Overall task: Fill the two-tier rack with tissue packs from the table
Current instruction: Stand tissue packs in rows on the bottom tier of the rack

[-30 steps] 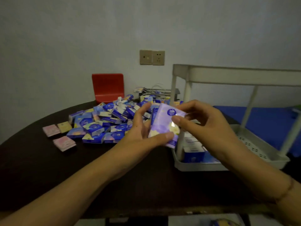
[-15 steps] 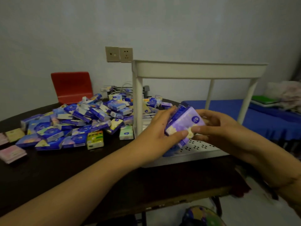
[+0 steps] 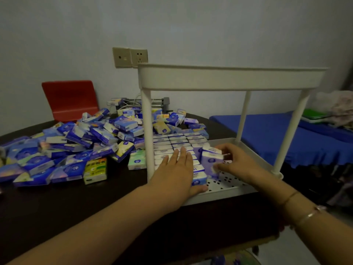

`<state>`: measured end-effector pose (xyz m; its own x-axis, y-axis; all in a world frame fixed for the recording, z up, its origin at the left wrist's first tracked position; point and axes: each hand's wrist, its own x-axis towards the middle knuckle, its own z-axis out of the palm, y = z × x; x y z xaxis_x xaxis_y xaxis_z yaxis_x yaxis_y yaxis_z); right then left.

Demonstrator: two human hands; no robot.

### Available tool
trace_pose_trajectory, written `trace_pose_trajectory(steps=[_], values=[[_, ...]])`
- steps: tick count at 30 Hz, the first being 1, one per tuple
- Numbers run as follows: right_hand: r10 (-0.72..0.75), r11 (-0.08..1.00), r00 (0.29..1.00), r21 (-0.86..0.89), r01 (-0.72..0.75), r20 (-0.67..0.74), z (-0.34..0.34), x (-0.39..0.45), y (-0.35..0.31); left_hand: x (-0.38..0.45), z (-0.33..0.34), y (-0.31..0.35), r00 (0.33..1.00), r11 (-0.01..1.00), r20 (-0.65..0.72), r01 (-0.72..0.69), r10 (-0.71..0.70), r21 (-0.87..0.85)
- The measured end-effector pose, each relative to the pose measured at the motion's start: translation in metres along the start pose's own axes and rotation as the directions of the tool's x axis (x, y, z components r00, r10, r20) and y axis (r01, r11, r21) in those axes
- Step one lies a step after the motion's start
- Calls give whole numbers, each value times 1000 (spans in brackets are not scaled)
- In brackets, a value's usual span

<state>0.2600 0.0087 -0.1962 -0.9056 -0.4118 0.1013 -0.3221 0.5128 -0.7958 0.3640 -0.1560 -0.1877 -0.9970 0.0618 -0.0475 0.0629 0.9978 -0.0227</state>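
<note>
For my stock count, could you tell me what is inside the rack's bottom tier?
Rows of tissue packs fill the bottom tier's left; the left hand covers some.

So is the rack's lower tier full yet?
No. Packed rows cover the lower tier's left part; bare perforated floor shows at right.

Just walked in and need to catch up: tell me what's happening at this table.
A person is loading small purple-and-white tissue packs into the bottom tray of a white plastic two-tier rack. The left hand lies flat on the rows of packed tissue packs, while the right hand grips a purple tissue pack at the rows' edge. A big loose pile of blue tissue packs waits on the dark wooden table.
</note>
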Motion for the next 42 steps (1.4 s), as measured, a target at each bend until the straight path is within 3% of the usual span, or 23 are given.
trace_pose_trajectory(steps=[2,7,12,16,20,26,30,35,38,42], values=[[7,1000,998,-17,-8,-55,9,6,2,2,-1,1,1000,1000,5,3,-3,4],[36,993,999,-110,-40,-39,20,16,10,2,-1,3,1000,1000,-6,11,-11,22],[76,955,983,-295,-24,165,27,19,12,4,1,2,1000,1000,-4,16,-16,21],[115,948,981,-312,-61,158,26,21,13,2,0,3,1000,1000,-11,12,-12,15],[83,943,996,-327,-67,38,23,9,7,-1,-2,3,1000,1000,-2,1,-1,1],[-147,954,969,-287,86,-199,2,-29,-8,-6,-8,-1,997,995,-9,-74,74,-62],[-288,940,922,-261,220,-261,-4,-67,-30,-22,-13,-6,961,959,-194,-231,198,-166],[-400,916,887,-102,387,-231,11,-99,-76,-73,-14,-23,821,905,-490,-404,293,-136],[-449,888,878,24,459,-164,37,-107,-108,-100,-9,-52,772,893,-571,-427,279,-141],[-509,856,860,74,511,-41,87,-101,-141,-125,14,-112,787,908,-595,-357,164,-221]])
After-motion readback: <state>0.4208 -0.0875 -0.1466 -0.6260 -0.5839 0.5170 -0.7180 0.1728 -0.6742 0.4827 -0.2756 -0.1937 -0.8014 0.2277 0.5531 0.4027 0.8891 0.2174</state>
